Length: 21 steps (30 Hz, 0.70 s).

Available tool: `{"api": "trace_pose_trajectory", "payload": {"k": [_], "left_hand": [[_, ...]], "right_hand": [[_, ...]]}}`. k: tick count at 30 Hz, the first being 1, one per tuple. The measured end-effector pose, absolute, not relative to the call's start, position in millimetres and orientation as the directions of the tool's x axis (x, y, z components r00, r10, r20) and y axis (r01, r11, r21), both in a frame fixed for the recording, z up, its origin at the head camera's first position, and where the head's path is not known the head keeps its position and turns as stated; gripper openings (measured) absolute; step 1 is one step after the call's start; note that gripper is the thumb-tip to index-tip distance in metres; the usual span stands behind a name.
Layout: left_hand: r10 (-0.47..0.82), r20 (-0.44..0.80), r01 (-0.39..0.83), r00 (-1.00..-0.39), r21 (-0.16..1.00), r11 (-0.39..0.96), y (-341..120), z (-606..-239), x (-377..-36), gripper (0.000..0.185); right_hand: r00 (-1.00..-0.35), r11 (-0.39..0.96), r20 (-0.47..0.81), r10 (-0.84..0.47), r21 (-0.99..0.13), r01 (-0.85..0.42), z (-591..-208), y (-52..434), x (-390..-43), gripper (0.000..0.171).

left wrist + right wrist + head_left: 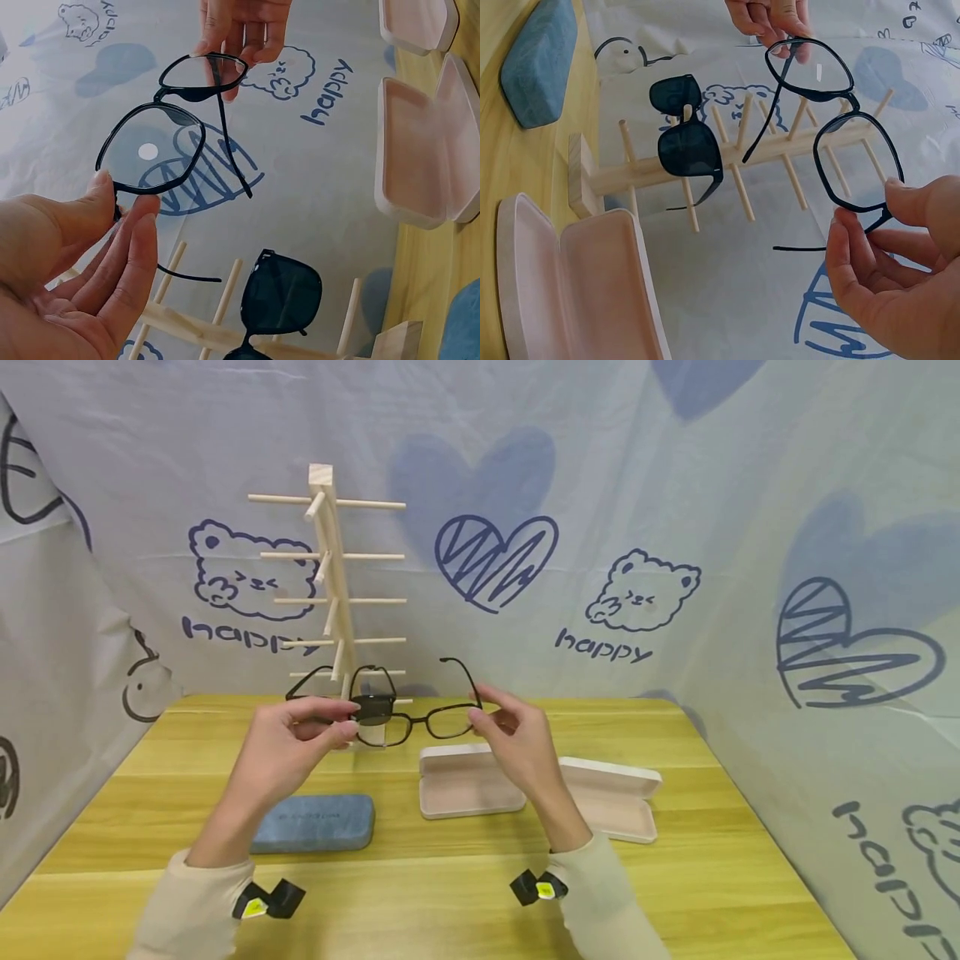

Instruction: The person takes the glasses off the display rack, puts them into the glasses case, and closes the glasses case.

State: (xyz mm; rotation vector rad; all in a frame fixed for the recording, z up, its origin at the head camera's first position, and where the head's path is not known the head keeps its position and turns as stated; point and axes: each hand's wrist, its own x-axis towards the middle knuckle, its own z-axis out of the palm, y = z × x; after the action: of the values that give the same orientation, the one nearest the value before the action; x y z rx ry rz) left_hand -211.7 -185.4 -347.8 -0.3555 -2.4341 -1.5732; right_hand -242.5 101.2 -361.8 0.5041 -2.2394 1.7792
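Left hand (288, 739) pinching one outer corner of the clear-lens glasses (416, 720), right hand (517, 735) pinching the other, thumb and fingertips closed on the black frame. Glasses held in the air between both hands, temples unfolded and pointing away toward the backdrop, long axis running left to right, equally near each hand. Just behind, the wooden rack (333, 585) with sunglasses (686, 139) on a low peg. Below on the worktop (450, 877): open white case (468, 781), blue case (315, 822).
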Motion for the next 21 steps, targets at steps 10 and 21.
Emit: {"api": "trace_pose_trajectory", "payload": {"k": [10,21], "left_hand": [[0.046,0.255,0.254,-0.966,0.899,0.356,-177,-349,-210,0.050],[0.040,0.244,0.238,-0.969,0.879,0.412,-175,-357,-210,0.046]], "right_hand": [[-0.912,0.187,0.393,-0.121,-0.893,-0.409,-367,108,-239,0.039],[-0.915,0.196,0.389,-0.109,-0.894,-0.403,-374,113,-233,0.033]]}}
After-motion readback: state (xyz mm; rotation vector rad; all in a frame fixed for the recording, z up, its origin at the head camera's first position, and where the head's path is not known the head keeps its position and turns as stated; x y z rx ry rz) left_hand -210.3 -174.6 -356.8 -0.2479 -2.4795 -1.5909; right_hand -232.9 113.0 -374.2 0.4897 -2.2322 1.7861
